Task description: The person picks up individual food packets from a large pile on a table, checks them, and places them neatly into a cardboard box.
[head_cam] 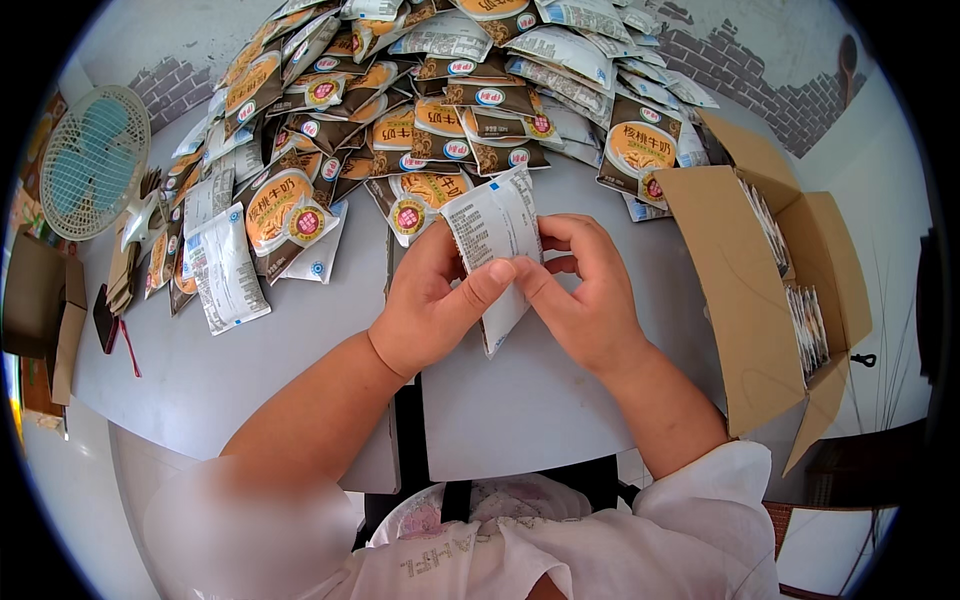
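Both hands hold one milk pouch (499, 225) upright over the table, its white printed back facing me. My left hand (442, 296) grips its left side with the thumb across the front. On the right side, my right hand (577, 292) has its thumb on the pouch, the two thumb tips meeting near the middle; the fingers behind are partly hidden. Beyond my hands rises a big heap of similar pouches (469, 90), some brown and orange side up, others white side up. A walnut milk pouch (641, 146) leans at the heap's right edge.
An open cardboard box (701, 300) at the right has rows of pouches (808, 334) standing inside. At the left are a white desk fan (96, 161), a dark phone-like object (106, 319) with a red strap, and another cardboard box (69, 330). A gap splits the grey table (525, 420).
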Demonstrator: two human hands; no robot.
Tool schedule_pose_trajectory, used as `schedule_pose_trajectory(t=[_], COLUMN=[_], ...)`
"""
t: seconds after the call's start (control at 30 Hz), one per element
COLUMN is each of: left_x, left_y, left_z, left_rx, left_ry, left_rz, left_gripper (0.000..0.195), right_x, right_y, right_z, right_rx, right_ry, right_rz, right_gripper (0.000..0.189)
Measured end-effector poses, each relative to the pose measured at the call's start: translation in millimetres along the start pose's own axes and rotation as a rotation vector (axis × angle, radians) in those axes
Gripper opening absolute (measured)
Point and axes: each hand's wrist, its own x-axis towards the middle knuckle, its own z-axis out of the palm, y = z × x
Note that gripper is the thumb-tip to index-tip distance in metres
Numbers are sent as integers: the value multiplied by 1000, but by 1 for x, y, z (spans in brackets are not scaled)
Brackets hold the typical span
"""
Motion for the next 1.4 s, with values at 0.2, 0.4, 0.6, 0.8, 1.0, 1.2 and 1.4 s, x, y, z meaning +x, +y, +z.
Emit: schedule_pose_trajectory(t=[0.2, 0.4, 0.6, 0.8, 1.0, 1.2, 1.4], left_x=[2, 1, 2, 1, 1, 8, 3], left_y=[-1, 0, 2, -13, -7, -10, -3], left_z=[-1, -1, 0, -11, -7, -8, -13], left_rx=[-16, 19, 35, 122, 464, 740, 264], left_ry=[-19, 4, -32, -98, -52, 271, 28], left_rz=[-3, -16, 9, 25, 200, 444, -183], left_gripper=[47, 50, 52, 46, 40, 42, 39], right_x=[0, 1, 1, 3, 4, 2, -3], right_y=[0, 0, -1, 1, 11, 18, 28], right_z=[0, 0, 0, -2, -7, -4, -11], right_rx=[-17, -3, 45, 364, 791, 1083, 1047], right_ry=[1, -5, -9, -23, -47, -247, -273], right_rz=[6, 28, 79, 286, 546, 699, 679], right_gripper=[36, 36, 34, 28, 28, 29, 26])
